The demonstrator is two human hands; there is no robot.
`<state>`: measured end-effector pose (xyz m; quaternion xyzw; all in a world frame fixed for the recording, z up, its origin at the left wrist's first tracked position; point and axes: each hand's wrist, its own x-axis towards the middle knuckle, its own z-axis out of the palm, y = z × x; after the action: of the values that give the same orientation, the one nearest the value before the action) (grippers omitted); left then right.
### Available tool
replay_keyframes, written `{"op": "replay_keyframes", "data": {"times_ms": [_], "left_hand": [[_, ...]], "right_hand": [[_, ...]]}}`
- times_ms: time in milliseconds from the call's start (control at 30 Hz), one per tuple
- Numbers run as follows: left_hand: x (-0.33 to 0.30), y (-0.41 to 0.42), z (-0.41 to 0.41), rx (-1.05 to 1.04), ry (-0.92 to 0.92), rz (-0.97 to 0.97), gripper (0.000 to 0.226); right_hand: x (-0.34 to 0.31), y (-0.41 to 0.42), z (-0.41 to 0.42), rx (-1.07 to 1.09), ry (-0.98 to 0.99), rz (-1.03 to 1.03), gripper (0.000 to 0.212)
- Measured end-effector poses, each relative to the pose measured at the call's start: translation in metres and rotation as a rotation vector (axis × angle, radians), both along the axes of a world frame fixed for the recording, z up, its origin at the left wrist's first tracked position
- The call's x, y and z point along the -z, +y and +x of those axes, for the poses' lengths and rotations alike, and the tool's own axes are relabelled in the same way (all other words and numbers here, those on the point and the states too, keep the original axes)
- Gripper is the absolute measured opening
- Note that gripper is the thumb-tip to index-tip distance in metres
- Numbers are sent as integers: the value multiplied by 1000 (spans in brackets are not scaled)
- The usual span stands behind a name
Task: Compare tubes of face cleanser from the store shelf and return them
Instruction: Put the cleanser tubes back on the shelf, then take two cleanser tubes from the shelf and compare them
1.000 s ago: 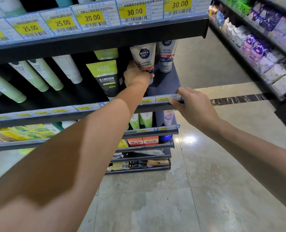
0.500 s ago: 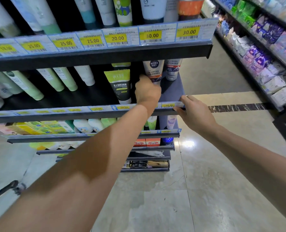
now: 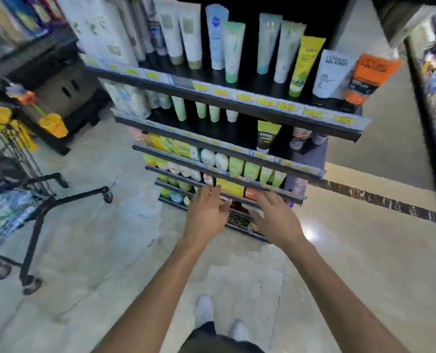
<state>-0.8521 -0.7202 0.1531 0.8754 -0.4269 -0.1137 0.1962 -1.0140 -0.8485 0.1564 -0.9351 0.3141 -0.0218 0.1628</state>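
- Tubes of face cleanser stand cap-down in rows on the store shelf; a white tube and an orange tube stand at the right end of the upper row, well above both hands.
- Left hand and right hand hang in front of the lower shelves, fingers spread and loose, holding nothing.
- Judging by look, these are light, soft plastic tubes; the glossy skin may slip, and a hard squeeze would dent the body.
- Best hold is likely around the mid-body, thumb against fingers, or lower near the stiffer cap.
- Neighbours stand close, so a tube should lift straight out, else the row may topple.
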Motion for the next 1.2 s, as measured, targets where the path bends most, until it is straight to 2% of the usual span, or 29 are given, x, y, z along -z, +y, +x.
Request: {"op": "replay_keyframes", "data": {"times_ms": [167, 367, 533, 633, 867, 1200], "left_hand": [[-13, 98, 20, -273, -62, -18, 47], [-3, 214, 31, -617, -28, -76, 57], [8, 304, 51, -839, -77, -80, 45], [17, 360, 70, -942, -75, -57, 43], [35, 460, 137, -1105, -71, -64, 42], [31, 510, 310, -1133, -42, -51, 48]], "right_hand": [[6, 72, 46, -243, 2, 91, 45], [10, 143, 111, -500, 9, 177, 48], [5, 220, 195, -706, -45, 146, 47], [-4, 268, 252, -819, -5, 141, 49], [-9, 356, 364, -939, 46, 110, 52], [34, 397, 495, -928, 152, 170, 51]]}}
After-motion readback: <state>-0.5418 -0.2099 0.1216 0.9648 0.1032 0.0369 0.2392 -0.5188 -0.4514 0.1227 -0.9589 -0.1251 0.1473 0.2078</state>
